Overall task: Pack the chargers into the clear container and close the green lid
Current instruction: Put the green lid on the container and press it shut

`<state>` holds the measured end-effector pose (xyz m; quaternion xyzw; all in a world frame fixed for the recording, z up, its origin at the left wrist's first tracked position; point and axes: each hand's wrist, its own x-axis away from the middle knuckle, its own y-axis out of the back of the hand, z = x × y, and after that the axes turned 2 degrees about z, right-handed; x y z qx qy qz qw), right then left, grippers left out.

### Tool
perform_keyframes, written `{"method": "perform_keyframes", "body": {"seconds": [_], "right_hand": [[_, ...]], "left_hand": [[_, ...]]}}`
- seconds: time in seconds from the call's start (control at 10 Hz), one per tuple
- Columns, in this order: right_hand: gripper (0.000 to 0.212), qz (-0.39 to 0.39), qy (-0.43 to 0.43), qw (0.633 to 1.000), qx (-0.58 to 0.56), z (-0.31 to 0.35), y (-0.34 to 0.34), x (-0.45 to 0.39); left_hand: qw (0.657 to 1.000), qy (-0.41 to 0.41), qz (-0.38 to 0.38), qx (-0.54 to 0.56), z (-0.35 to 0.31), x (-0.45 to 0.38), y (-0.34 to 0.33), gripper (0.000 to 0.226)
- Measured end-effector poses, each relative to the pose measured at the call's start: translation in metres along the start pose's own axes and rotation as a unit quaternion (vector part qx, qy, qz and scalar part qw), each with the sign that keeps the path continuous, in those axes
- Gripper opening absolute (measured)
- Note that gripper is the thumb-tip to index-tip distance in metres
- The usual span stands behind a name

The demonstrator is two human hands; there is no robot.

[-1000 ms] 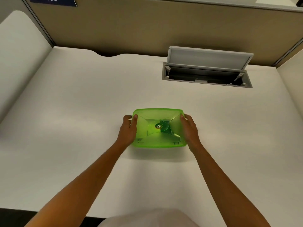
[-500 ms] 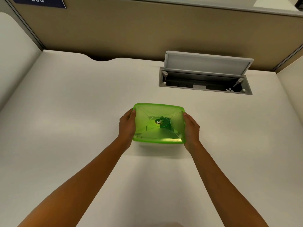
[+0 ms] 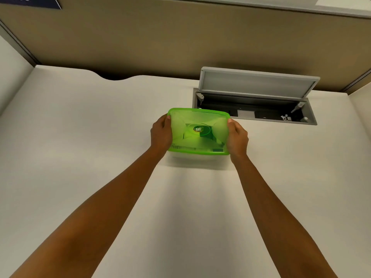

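Note:
A translucent green lid with a round label at its middle covers the clear container, which sits on the white desk. My left hand grips the container's left side with the thumb on the lid's rim. My right hand holds the right side the same way. Through the lid I can make out dim dark and pale shapes; the chargers themselves cannot be told apart.
Just behind the container, an open cable hatch is sunk into the desk, its grey flap tilted up. A tan partition wall runs along the back edge, with a curved notch at the desk's rear left.
Both hands have carried the lidded container away from me, toward the cable hatch. The camera view has also tilted up and moved closer to the back of the desk.

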<state>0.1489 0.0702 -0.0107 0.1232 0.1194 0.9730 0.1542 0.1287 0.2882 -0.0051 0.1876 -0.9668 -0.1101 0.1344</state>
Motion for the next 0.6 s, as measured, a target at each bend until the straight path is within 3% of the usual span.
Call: {"method": "perform_keyframes", "body": {"seconds": [0.3, 0.6], "right_hand": [[0.040, -0.001, 0.029, 0.999, 0.033, 0.014, -0.012, -0.033], [0.048, -0.034, 0.086, 0.990, 0.108, 0.038, -0.001, -0.006]], "left_hand": [[0.996, -0.031, -0.003, -0.080, -0.017, -0.041, -0.011, 0.037], [0.990, -0.051, -0.028, -0.128, -0.031, -0.004, 0.007, 0.046]]}}
